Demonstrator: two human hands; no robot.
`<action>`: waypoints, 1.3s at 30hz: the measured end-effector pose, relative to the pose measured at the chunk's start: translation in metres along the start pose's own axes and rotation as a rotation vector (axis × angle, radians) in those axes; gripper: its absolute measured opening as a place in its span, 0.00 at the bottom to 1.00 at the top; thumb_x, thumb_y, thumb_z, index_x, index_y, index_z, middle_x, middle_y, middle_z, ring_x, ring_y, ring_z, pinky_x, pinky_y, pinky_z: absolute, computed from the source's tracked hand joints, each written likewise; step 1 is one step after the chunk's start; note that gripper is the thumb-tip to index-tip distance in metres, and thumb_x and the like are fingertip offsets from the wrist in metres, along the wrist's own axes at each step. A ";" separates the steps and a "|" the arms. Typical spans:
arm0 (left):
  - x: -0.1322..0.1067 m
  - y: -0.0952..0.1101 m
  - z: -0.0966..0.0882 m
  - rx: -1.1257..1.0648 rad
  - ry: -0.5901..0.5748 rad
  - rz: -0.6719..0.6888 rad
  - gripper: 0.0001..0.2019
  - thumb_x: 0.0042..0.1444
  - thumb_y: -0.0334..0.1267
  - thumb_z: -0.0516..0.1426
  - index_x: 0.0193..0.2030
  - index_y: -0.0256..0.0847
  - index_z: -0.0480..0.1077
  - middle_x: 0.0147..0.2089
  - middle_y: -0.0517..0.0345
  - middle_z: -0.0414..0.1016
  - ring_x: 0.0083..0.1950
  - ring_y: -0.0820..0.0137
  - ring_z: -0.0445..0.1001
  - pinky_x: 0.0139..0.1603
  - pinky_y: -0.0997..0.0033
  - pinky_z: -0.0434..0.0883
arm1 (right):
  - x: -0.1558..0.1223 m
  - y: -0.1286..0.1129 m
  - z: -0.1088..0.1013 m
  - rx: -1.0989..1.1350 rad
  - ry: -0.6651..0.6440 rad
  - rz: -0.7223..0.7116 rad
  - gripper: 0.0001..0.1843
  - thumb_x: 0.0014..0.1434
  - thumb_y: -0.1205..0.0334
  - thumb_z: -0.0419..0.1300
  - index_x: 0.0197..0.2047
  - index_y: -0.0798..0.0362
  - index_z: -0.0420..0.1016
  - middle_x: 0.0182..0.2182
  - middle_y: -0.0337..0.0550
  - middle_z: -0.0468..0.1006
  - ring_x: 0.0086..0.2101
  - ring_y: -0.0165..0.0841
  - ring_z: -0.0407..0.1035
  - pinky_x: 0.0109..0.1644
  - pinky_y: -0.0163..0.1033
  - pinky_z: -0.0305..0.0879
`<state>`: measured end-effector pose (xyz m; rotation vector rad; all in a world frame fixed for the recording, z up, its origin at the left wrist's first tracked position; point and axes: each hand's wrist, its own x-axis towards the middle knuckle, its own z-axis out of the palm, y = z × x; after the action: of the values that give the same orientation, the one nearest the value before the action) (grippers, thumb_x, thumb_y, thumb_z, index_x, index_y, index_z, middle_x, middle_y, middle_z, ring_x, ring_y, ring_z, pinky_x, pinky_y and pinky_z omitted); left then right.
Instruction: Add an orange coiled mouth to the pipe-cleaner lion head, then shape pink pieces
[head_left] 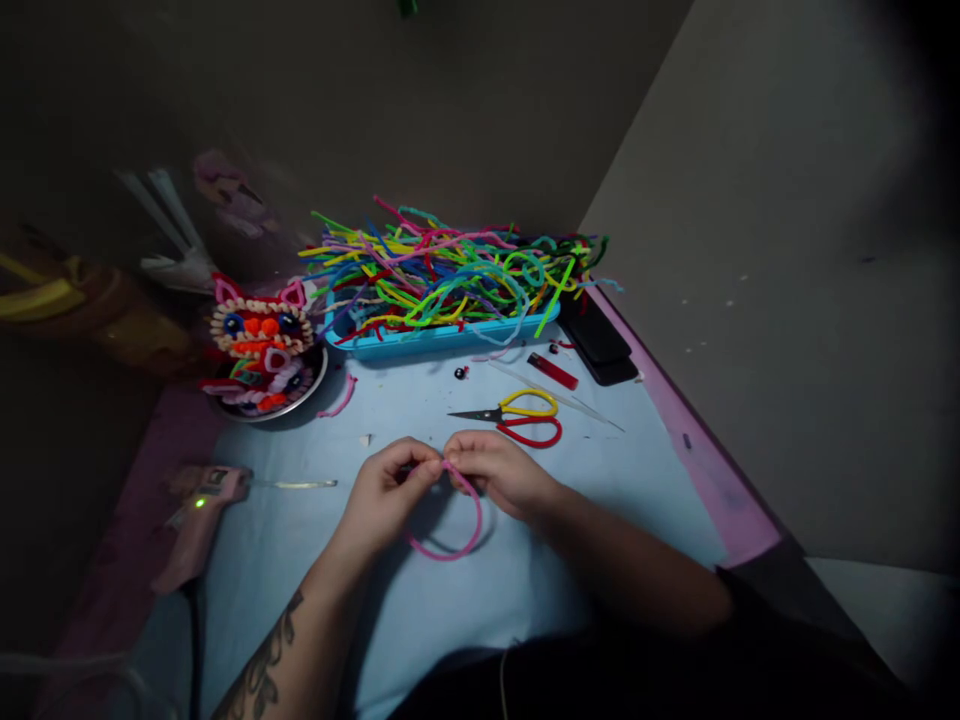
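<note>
Over the light blue mat (315, 540), my left hand (388, 490) and my right hand (496, 470) meet fingertip to fingertip. Both pinch the top of a pink pipe cleaner (459, 545), which curves down below them in a loop towards me. My fingers are closed on it in each hand. Just beyond my right hand lie scissors (525, 418) with one yellow and one red handle, blades pointing left.
A blue tray (442, 338) heaped with several coloured pipe cleaners stands at the back. A finished pipe-cleaner figure (261, 345) sits in a metal dish at left. A pink glue gun (201, 515) with a green light lies at left. A red lighter (553, 371) and dark phone (600, 345) lie at right.
</note>
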<state>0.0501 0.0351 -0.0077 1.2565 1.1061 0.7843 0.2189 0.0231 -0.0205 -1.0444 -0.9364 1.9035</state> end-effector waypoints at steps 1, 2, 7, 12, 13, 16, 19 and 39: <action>0.000 0.001 0.000 0.014 -0.020 0.012 0.10 0.48 0.43 0.65 0.26 0.38 0.75 0.26 0.57 0.74 0.30 0.69 0.68 0.34 0.70 0.64 | 0.000 -0.001 0.000 0.127 -0.058 0.097 0.14 0.48 0.56 0.64 0.24 0.53 0.65 0.16 0.31 0.61 0.19 0.24 0.53 0.24 0.33 0.47; 0.001 0.001 0.000 0.020 -0.031 0.016 0.10 0.48 0.43 0.64 0.26 0.38 0.75 0.26 0.57 0.74 0.30 0.69 0.69 0.34 0.70 0.65 | 0.001 -0.001 -0.001 0.223 -0.101 0.170 0.14 0.47 0.56 0.66 0.23 0.53 0.64 0.15 0.30 0.60 0.18 0.23 0.52 0.23 0.33 0.46; 0.002 -0.008 0.002 -0.024 0.074 -0.018 0.11 0.50 0.45 0.64 0.28 0.39 0.74 0.26 0.57 0.75 0.29 0.69 0.70 0.34 0.70 0.65 | 0.001 -0.002 0.001 0.231 -0.004 0.114 0.18 0.47 0.51 0.69 0.25 0.55 0.68 0.17 0.34 0.69 0.18 0.23 0.59 0.24 0.33 0.52; 0.003 -0.011 0.001 -0.009 0.174 0.004 0.09 0.49 0.43 0.65 0.32 0.39 0.78 0.30 0.55 0.79 0.33 0.67 0.73 0.36 0.69 0.68 | 0.001 -0.001 0.002 0.065 0.123 -0.028 0.19 0.46 0.49 0.70 0.25 0.55 0.69 0.17 0.33 0.70 0.20 0.24 0.60 0.26 0.32 0.53; 0.003 -0.010 0.001 -0.011 0.179 -0.002 0.10 0.49 0.43 0.65 0.33 0.39 0.79 0.32 0.53 0.80 0.34 0.66 0.74 0.38 0.68 0.69 | 0.001 -0.001 0.002 0.052 0.148 -0.048 0.18 0.45 0.50 0.70 0.24 0.54 0.69 0.17 0.32 0.69 0.19 0.24 0.60 0.26 0.32 0.53; 0.003 -0.008 0.001 -0.007 0.184 -0.014 0.11 0.49 0.43 0.65 0.37 0.40 0.80 0.35 0.51 0.82 0.36 0.64 0.76 0.39 0.66 0.71 | 0.001 -0.003 0.003 0.060 0.200 -0.074 0.17 0.45 0.52 0.69 0.23 0.54 0.68 0.17 0.31 0.68 0.19 0.23 0.59 0.26 0.33 0.53; 0.003 -0.008 0.001 0.033 0.181 0.011 0.09 0.50 0.42 0.64 0.35 0.40 0.81 0.33 0.52 0.82 0.34 0.65 0.76 0.37 0.67 0.70 | 0.001 -0.005 0.003 0.066 0.219 -0.070 0.15 0.45 0.53 0.68 0.24 0.53 0.69 0.17 0.31 0.68 0.20 0.24 0.59 0.27 0.33 0.54; -0.004 0.000 0.006 0.263 0.212 0.105 0.08 0.54 0.42 0.60 0.31 0.41 0.77 0.30 0.55 0.77 0.33 0.66 0.72 0.32 0.72 0.65 | -0.004 0.001 0.004 -0.663 0.370 -0.497 0.07 0.57 0.63 0.58 0.27 0.52 0.72 0.24 0.38 0.72 0.28 0.30 0.66 0.33 0.36 0.61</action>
<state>0.0546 0.0292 -0.0075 1.4860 1.3563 0.8879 0.2168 0.0179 -0.0184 -1.3172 -1.4769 0.9582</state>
